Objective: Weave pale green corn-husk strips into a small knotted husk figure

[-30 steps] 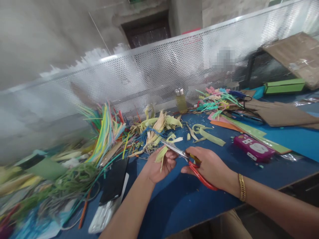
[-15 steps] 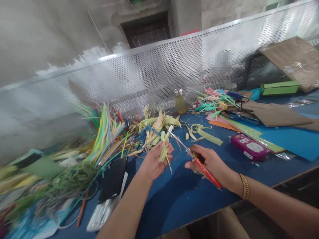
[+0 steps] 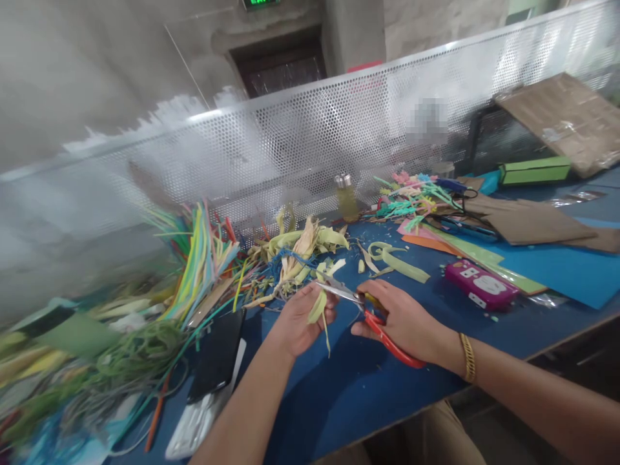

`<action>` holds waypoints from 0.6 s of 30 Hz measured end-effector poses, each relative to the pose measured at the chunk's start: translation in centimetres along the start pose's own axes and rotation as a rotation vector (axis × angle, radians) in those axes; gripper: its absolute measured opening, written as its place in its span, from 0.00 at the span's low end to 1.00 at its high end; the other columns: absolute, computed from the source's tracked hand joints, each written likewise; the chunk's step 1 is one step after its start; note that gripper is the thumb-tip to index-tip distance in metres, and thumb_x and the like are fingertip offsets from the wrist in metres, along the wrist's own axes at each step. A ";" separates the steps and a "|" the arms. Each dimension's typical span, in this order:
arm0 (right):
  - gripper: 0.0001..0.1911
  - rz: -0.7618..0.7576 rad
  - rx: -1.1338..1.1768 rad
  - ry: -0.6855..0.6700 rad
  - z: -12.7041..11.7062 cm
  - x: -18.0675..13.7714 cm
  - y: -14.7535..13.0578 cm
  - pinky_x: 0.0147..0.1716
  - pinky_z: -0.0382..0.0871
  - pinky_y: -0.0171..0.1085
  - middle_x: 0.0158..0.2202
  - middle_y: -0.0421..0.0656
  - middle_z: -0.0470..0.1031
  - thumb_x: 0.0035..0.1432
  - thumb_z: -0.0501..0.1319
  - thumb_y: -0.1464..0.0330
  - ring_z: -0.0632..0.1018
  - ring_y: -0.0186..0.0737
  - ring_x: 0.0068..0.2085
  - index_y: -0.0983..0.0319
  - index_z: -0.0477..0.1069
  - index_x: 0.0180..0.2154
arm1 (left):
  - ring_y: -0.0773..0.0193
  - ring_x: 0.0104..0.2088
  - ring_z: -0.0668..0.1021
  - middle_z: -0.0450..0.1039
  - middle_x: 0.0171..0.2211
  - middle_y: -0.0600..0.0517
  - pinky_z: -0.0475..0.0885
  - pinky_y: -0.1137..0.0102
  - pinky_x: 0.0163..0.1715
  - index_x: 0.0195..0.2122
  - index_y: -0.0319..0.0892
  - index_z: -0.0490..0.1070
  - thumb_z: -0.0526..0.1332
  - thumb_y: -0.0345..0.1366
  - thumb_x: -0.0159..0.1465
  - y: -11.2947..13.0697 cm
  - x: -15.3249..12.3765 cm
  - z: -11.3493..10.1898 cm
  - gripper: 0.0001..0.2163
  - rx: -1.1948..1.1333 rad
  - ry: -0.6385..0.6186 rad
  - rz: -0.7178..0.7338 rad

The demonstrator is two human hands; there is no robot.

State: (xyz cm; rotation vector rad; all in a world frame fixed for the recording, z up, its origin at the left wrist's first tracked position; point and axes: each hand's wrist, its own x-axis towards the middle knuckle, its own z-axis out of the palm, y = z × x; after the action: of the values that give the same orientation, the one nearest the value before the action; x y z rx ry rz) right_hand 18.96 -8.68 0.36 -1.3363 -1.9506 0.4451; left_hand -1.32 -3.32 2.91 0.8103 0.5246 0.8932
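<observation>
The left hand (image 3: 306, 318) pinches one green husk strip (image 3: 318, 308) at one pair of red-handled scissors (image 3: 391, 344) in the right hand's grip (image 3: 398, 318); left of them lies one black phone (image 3: 216, 355).

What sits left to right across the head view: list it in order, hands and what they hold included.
Tangled green string → black phone → left hand holding a pale green strip → right hand holding red-handled scissors → purple box → green box.
</observation>
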 end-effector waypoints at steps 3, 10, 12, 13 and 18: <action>0.25 -0.005 -0.011 0.017 0.0 0.1 -0.2 0.37 0.66 0.39 0.40 0.45 0.73 0.51 0.67 0.51 0.74 0.42 0.38 0.58 0.68 0.46 | 0.72 0.26 0.70 0.64 0.24 0.55 0.69 0.77 0.25 0.29 0.39 0.68 0.72 0.36 0.53 -0.2 0.1 -0.1 0.12 -0.016 0.025 -0.005; 0.26 0.006 -0.007 0.023 0.0 0.1 -0.7 0.34 0.64 0.37 0.36 0.44 0.73 0.50 0.67 0.48 0.73 0.40 0.35 0.58 0.69 0.44 | 0.72 0.25 0.69 0.63 0.23 0.55 0.68 0.77 0.24 0.27 0.38 0.67 0.72 0.35 0.52 -0.3 0.2 -0.1 0.13 -0.016 0.008 -0.049; 0.25 0.007 -0.012 0.004 -0.1 0.1 -0.7 0.32 0.63 0.36 0.34 0.42 0.73 0.50 0.66 0.48 0.73 0.39 0.33 0.58 0.70 0.43 | 0.72 0.25 0.69 0.62 0.23 0.56 0.68 0.78 0.24 0.27 0.38 0.66 0.72 0.36 0.52 -0.3 0.1 0.1 0.14 -0.025 0.008 -0.059; 0.24 0.007 -0.016 -0.002 -0.1 0.1 -0.6 0.31 0.62 0.36 0.33 0.42 0.73 0.51 0.66 0.48 0.72 0.39 0.32 0.58 0.70 0.42 | 0.72 0.24 0.68 0.62 0.23 0.56 0.68 0.78 0.24 0.27 0.38 0.66 0.72 0.36 0.52 -0.3 0.1 0.2 0.14 -0.030 0.007 -0.063; 0.21 0.000 0.019 0.010 0.2 0.0 -0.1 0.29 0.60 0.34 0.29 0.39 0.72 0.52 0.65 0.49 0.70 0.36 0.30 0.58 0.70 0.38 | 0.72 0.25 0.68 0.60 0.22 0.56 0.68 0.79 0.24 0.25 0.39 0.64 0.70 0.36 0.55 -0.3 0.1 0.5 0.14 -0.058 0.002 -0.082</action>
State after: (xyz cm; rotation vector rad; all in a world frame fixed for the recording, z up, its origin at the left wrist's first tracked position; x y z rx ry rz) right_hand 18.75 -8.67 0.30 -1.3244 -1.9332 0.4549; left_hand -0.76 -3.59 2.97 0.7303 0.5281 0.8303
